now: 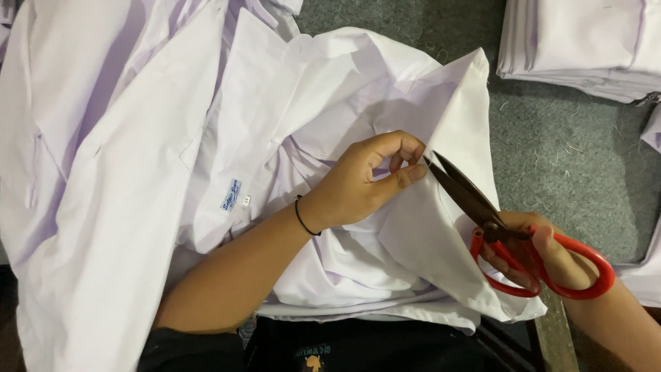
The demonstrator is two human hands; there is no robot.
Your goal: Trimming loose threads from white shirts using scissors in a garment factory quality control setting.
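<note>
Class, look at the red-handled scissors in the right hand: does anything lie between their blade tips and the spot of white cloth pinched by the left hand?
Nothing visible does. The red-handled scissors point their dark blade tips right at the left hand's fingertips, which pinch the white shirt cloth. The right hand grips the handles.

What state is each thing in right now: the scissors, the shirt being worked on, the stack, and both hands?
Scissors: blades slightly parted, tips at the shirt's fold.
White shirt: rumpled, one fold pulled up into a peak.
Left hand: pinching the shirt beside the blade tips.
Right hand: fingers through the red handles.
Folded stack: flat, neatly piled, untouched.
Black wristband: on the left wrist.
</note>
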